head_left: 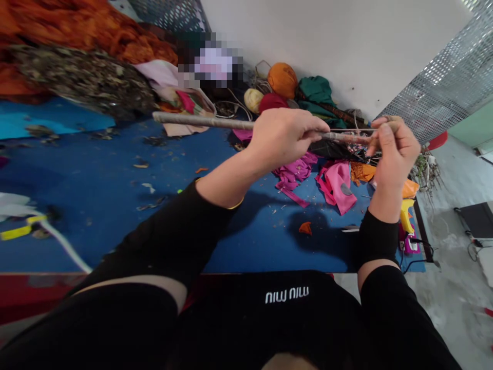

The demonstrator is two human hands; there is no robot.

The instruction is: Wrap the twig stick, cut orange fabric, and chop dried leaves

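A long, thin grey-brown stick (208, 121) is held above the blue table, nearly level across my view. Its right part looks wrapped and turns reddish towards the end. My left hand (283, 133) is closed round the middle of the stick, thumb and forefinger pinching it. At the right end my right hand (396, 146) is closed, with the stick's tip running into its fingers. A thin dark strand (350, 130) stretches just above the stick between both hands; where it ends is hidden by the fingers.
On the blue table (246, 236) lie magenta cloth strips (295, 172), a pink cloth (339, 182) and orange scraps. Yarn balls, including an orange one (282, 79), sit against the wall. A yellow glue gun (407, 216) stands at the right edge; a white cable (65, 241) crosses the left.
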